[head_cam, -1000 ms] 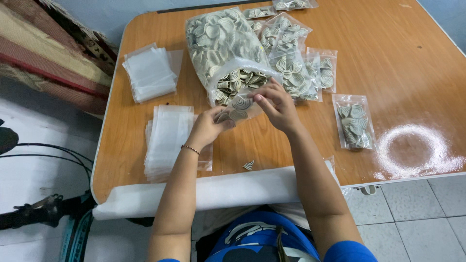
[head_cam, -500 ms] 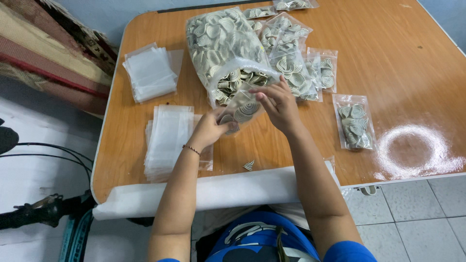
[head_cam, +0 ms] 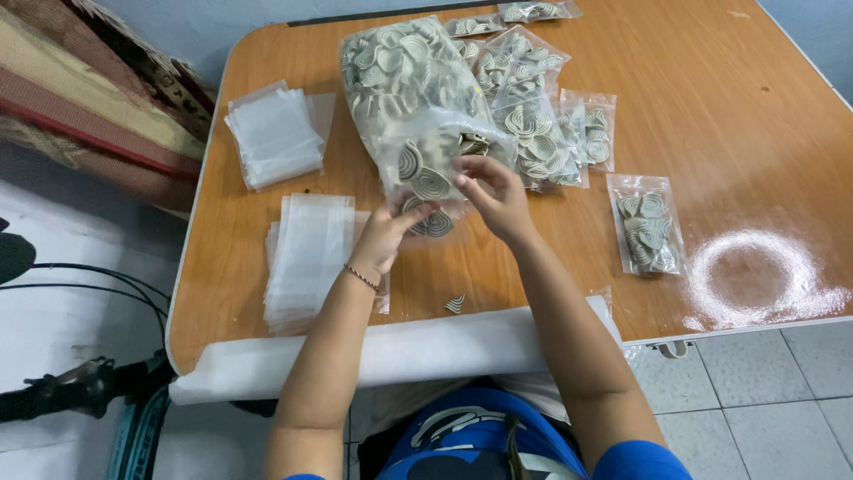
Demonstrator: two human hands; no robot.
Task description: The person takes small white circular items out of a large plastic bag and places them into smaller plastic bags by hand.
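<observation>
My left hand [head_cam: 387, 236] holds a small clear plastic bag [head_cam: 430, 220] with a few striped beige shell-shaped pieces in it. My right hand [head_cam: 496, 196] pinches at the top of that same small bag, just below the open mouth of a large clear bag [head_cam: 400, 80] full of the same pieces. One loose shell-shaped piece [head_cam: 455, 304] lies on the wooden table [head_cam: 711, 116] near its front edge.
Two stacks of empty clear bags lie on the left, one near [head_cam: 306, 253] and one farther back [head_cam: 271, 133]. Several filled small bags [head_cam: 542, 116] lie right of the large bag, another [head_cam: 649, 222] farther right. A white roll [head_cam: 400, 351] lies along the table's front edge.
Both hands have shifted slightly while working the small bag; nothing else on the table has moved.
</observation>
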